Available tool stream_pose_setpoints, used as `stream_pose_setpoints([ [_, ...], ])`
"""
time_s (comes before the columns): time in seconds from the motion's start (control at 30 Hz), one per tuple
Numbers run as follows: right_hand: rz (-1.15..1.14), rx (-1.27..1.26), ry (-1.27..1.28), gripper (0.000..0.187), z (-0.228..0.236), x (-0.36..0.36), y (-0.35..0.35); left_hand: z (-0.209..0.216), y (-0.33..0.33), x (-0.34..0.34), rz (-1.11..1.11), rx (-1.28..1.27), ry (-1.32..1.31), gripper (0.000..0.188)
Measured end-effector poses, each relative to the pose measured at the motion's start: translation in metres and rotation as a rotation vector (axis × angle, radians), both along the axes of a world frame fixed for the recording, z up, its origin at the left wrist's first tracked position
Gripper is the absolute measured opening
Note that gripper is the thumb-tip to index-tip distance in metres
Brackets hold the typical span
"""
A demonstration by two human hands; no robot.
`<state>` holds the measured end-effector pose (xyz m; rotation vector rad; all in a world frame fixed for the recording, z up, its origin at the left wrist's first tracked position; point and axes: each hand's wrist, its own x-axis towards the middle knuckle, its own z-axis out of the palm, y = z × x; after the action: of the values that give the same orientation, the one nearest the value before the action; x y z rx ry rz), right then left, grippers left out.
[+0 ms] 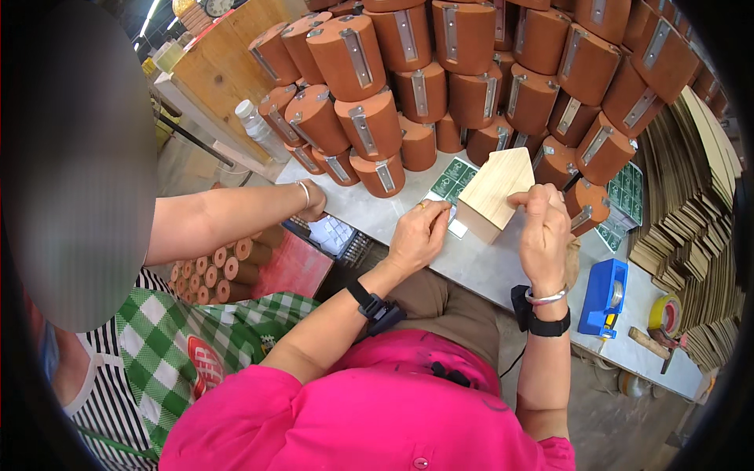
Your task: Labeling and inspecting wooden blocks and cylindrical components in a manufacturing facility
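Observation:
A pale wooden block shaped like a small house (496, 188) rests on the grey table between my hands, with its pointed end away from me. My left hand (420, 234) is closed, thumb and fingertips pinched together beside the block's near left corner; what they hold, if anything, is too small to make out. Just beyond those fingertips lies a sheet of green printed labels (451, 182), partly under the block. My right hand (543, 231) is curled, its fingertips pinched at the block's right edge. Whatever sits between these fingers is hidden.
Stacked brown cylinders with metal strips (365, 125) rise behind the block. At right are a blue tape dispenser (603, 298), a tape roll (665, 314) and piled cardboard pieces (683, 259). A co-worker's hand (312, 200) rests at the table's left edge, near a clear bottle (263, 132).

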<state>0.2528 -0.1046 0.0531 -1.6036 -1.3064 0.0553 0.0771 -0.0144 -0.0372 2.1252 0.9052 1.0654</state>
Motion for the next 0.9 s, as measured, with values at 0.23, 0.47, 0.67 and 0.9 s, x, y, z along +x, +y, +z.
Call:
stream_pose_setpoints([
  [0.23,-0.114,0.005,0.388,0.043,-0.029,-0.03,-0.051,0.001,0.001,-0.001,-0.025,-0.039,-0.014,0.019],
  [0.47,0.035,-0.135,0.149,0.024,-0.058,-0.054,-0.054,-0.002,0.004,-0.006,-0.132,-0.028,-0.007,0.024],
  [0.67,0.066,-0.427,-0.196,0.051,-0.059,-0.064,-0.048,-0.016,0.007,-0.004,-0.131,0.004,-0.056,0.023],
  [0.9,0.031,-0.454,-0.182,0.054,-0.057,-0.07,-0.042,-0.01,0.006,-0.007,-0.084,0.033,-0.054,0.022],
])
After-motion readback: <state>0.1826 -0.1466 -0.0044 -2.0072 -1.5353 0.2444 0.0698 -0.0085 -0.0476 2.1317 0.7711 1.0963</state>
